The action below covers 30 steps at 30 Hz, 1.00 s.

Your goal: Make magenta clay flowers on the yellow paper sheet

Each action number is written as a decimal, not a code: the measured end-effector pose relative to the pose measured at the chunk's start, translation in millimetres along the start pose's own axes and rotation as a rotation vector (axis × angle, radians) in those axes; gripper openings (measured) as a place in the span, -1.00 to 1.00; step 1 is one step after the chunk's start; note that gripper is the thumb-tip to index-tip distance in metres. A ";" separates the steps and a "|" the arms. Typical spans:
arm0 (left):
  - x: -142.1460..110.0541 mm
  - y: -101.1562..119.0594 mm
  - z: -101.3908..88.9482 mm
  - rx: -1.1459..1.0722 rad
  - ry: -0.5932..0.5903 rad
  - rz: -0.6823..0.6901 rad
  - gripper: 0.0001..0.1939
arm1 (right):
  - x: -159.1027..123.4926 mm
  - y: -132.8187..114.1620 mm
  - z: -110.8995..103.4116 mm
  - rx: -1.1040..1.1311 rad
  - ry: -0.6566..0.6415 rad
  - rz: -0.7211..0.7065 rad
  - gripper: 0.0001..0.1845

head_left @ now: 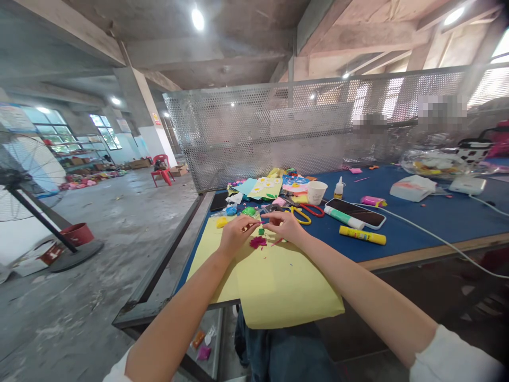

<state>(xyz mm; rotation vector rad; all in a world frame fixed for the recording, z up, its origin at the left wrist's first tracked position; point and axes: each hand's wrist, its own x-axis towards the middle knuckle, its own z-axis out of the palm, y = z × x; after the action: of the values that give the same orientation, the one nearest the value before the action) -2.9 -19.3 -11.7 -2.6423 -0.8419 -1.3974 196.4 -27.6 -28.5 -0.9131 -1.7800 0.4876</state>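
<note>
Over a yellow sheet [274, 281] my left hand [234, 232] and my right hand [285, 225] meet fingertip to fingertip. Both are closed in a pinch on a small pink piece [261, 222], mostly covered by the fingers; its exact kind is too small to make out. Just below them a magenta flower-like shape [258, 242] lies on the sheet, with a small green lump [261, 232] above it. Tiny pink crumbs are scattered nearby. Beyond my fingers are a bright green lump [248, 211] and a yellow lump [221, 222].
Yellow-handled scissors [301, 216], red-handled scissors [317, 211], a paper cup [317, 192], a glue bottle [339, 188], a phone [358, 212], a white-green tube [344, 217] and a yellow glue stick [362, 235] lie right of my hands. A white cable [429, 237] crosses the blue tabletop [401, 223].
</note>
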 end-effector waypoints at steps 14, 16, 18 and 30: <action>-0.2 -1.1 1.4 -0.005 -0.013 0.041 -0.70 | -1.1 -0.7 0.4 -0.021 -0.014 -0.050 -0.72; 0.0 -0.5 1.0 -0.004 -0.015 0.032 -0.70 | -1.6 -1.6 0.9 -0.019 -0.011 -0.034 -0.68; 0.3 0.2 0.7 -0.001 -0.014 0.017 -0.70 | -2.0 -2.4 1.3 -0.016 -0.004 -0.017 -0.62; -1.0 -5.7 -8.5 0.032 -0.019 -0.197 -0.69 | -2.0 -4.5 -2.2 -0.044 -0.104 0.035 -0.79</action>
<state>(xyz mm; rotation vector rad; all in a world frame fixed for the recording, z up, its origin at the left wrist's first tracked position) -12.4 -17.3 -8.7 -2.6139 -1.1439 -1.3859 197.1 -32.2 -25.8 -0.9657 -1.8780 0.5289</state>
